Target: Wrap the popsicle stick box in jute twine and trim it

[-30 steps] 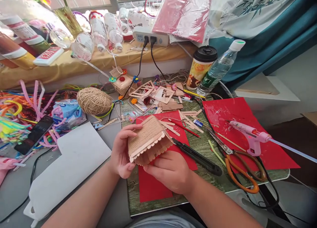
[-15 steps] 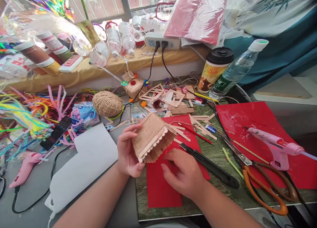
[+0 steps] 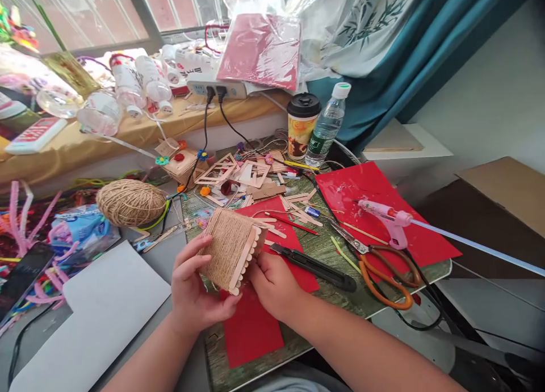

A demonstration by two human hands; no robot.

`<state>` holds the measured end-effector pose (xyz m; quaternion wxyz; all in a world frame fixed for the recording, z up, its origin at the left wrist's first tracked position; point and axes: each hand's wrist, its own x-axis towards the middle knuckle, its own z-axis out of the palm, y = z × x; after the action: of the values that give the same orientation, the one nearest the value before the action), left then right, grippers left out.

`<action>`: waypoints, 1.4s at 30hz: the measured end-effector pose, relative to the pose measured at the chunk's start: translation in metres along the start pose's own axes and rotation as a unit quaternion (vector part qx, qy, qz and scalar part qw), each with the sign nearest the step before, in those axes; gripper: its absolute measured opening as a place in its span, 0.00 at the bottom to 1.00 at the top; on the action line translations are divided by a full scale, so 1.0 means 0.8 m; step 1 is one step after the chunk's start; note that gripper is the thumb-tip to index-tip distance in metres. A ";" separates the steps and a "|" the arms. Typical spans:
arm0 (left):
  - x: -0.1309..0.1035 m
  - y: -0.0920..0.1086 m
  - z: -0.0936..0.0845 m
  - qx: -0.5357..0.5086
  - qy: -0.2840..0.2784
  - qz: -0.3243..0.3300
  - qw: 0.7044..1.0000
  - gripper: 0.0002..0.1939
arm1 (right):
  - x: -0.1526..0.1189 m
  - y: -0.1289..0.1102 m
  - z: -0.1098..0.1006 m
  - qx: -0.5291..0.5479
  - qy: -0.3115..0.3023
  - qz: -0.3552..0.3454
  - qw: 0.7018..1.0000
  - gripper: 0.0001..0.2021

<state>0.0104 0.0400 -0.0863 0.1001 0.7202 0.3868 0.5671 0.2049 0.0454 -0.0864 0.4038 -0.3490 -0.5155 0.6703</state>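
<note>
A small box of craft sticks wrapped in twine (image 3: 227, 247) is tilted in front of me, its scalloped stick-end rim turned to the right. My left hand (image 3: 193, 284) is closed around its left and lower sides, thumb near the bottom corner. At the rim, my right hand (image 3: 275, 284) is closed against the box, its fingertips partly hidden inside or behind it. Under both hands lies a red paper sheet (image 3: 255, 335). Beside the right hand is a black utility knife (image 3: 315, 267), with a red pencil (image 3: 293, 223) just beyond it.
A twine ball (image 3: 130, 202) and white sheet (image 3: 97, 307) lie left. Craft-stick pieces (image 3: 255, 173) cover the back. On the right are orange-handled scissors (image 3: 383, 267), a pink glue gun (image 3: 392, 219) on red paper, a lidded cup (image 3: 301, 128) and a water bottle (image 3: 327, 125).
My view has swung right. The box has turned so its twine-covered face shows more and its opening less. My right hand has moved from beside the box onto its rim.
</note>
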 end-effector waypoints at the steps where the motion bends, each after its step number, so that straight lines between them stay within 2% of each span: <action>1: 0.000 0.000 0.002 -0.006 0.004 -0.006 1.000 0.43 | -0.002 0.002 -0.002 -0.010 0.002 0.007 1.000 0.21; 6: -0.001 -0.003 0.006 -0.060 0.015 -0.097 0.993 0.38 | -0.012 0.016 -0.006 -0.001 0.012 0.042 0.999 0.26; 9: -0.002 -0.006 0.006 -0.066 0.008 -0.121 0.990 0.36 | -0.010 0.013 -0.006 0.020 0.003 0.056 0.998 0.24; 12: -0.003 -0.006 0.003 -0.056 -0.003 -0.108 0.993 0.35 | -0.004 0.003 -0.005 0.034 0.012 0.080 0.996 0.18; 14: -0.003 -0.004 -0.001 -0.026 -0.014 -0.067 0.997 0.36 | 0.000 -0.002 -0.002 0.050 0.013 0.086 0.995 0.14; 18: 0.001 0.006 -0.007 0.062 -0.047 0.014 0.997 0.46 | 0.002 0.001 0.000 0.081 0.006 0.074 0.994 0.12; 20: 0.003 0.012 -0.008 0.103 -0.068 0.013 0.992 0.50 | 0.001 0.004 -0.001 0.077 0.005 0.087 0.993 0.12; 22: 0.005 0.016 -0.008 0.131 -0.082 -0.002 0.988 0.49 | -0.001 0.004 -0.003 0.074 0.000 0.098 0.992 0.11; 26: 0.006 0.014 -0.007 0.123 -0.064 -0.035 0.990 0.46 | -0.002 -0.002 -0.009 0.074 -0.012 0.091 0.993 0.12; 27: 0.006 0.011 -0.008 0.115 -0.050 -0.045 0.991 0.47 | -0.002 -0.004 -0.010 0.064 -0.003 0.084 0.994 0.14; 29: 0.007 0.004 -0.009 0.099 -0.021 -0.064 0.993 0.49 | -0.002 -0.007 -0.015 0.018 0.056 0.044 0.997 0.14; 31: 0.008 -0.004 -0.012 0.081 0.001 -0.073 0.994 0.52 | -0.001 -0.009 -0.019 -0.060 0.119 -0.036 0.990 0.09; 32: 0.008 -0.007 -0.013 0.067 0.007 -0.072 0.995 0.53 | -0.001 -0.010 -0.022 -0.106 0.130 -0.080 0.983 0.07; 33: 0.008 -0.010 -0.015 0.050 0.009 -0.070 0.996 0.55 | -0.002 -0.010 -0.024 -0.155 0.122 -0.121 0.973 0.08; 36: 0.006 -0.016 -0.019 0.004 -0.008 -0.055 0.998 0.58 | -0.002 -0.010 -0.027 -0.273 0.046 -0.202 0.939 0.12; 38: 0.004 -0.019 -0.020 -0.013 -0.017 -0.060 0.998 0.57 | -0.003 -0.009 -0.027 -0.312 0.009 -0.222 0.924 0.12; 42: 0.000 -0.022 -0.018 -0.038 -0.007 -0.089 0.995 0.54 | -0.005 -0.010 -0.025 -0.352 -0.022 -0.235 0.906 0.13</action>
<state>-0.0105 0.0476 -0.0920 0.1799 0.6826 0.4267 0.5654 0.2255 0.0509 -0.0831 0.3891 -0.3229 -0.7936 0.3384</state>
